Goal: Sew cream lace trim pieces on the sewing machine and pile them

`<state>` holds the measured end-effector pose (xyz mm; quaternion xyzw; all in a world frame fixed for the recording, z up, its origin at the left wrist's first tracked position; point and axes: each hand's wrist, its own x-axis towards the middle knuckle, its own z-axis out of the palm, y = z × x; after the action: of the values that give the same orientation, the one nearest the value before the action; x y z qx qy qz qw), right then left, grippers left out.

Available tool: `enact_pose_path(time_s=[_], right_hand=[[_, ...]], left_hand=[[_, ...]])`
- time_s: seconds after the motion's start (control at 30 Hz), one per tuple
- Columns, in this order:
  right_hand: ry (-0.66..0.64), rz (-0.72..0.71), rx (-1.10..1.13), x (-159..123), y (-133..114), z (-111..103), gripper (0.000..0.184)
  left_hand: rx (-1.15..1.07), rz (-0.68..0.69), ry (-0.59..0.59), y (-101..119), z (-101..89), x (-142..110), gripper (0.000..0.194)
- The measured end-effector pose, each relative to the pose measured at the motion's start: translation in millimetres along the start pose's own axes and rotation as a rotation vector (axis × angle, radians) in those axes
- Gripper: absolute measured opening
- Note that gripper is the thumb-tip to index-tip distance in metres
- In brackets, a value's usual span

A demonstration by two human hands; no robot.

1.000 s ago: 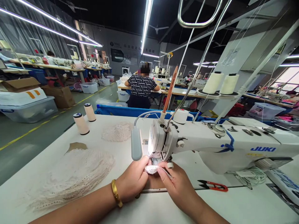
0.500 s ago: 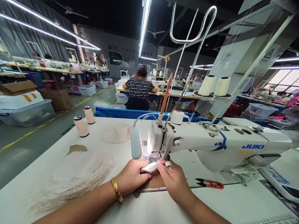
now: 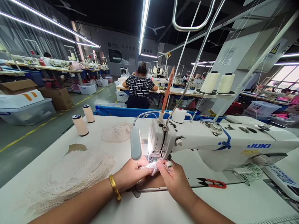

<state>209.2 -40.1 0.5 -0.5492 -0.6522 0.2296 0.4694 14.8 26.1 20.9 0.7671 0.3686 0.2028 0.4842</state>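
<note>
A small piece of white lace [image 3: 152,168] lies just in front of the needle area of a white sewing machine [image 3: 198,137]. My left hand [image 3: 132,175] pinches its left side between thumb and fingers. On the other side, my right hand [image 3: 174,179] grips the lace close to the presser foot, thumb on top. The needle itself is hidden behind the machine head and my fingers. Lamp light falls on the lace from a grey lamp [image 3: 136,143] left of the head. A large pile of lace [image 3: 77,177] and a smaller lace pile [image 3: 116,133] rest on the left of the table.
Two peach thread cones [image 3: 80,125] stand at the table's back left. Red-handled thread snips [image 3: 212,183] lie right of my right hand. A coiled cable [image 3: 251,174] sits under the machine arm. A pencil [image 3: 168,90] stands on the machine head. A person [image 3: 140,85] sits ahead.
The lace has been turned and spread between my hands, more of it now showing. My left thumb has shifted over onto it. Both hands stay by the presser foot; the view sways slightly.
</note>
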Motion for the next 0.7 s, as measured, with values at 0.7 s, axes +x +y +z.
enact_pose_path(time_s=[0.7], right_hand=[[-0.527, -0.539, -0.441, -8.2, -4.3, -31.5, 0.036]], left_hand=[[0.593, 0.678, 0.077, -12.1, 14.4, -36.6, 0.027]])
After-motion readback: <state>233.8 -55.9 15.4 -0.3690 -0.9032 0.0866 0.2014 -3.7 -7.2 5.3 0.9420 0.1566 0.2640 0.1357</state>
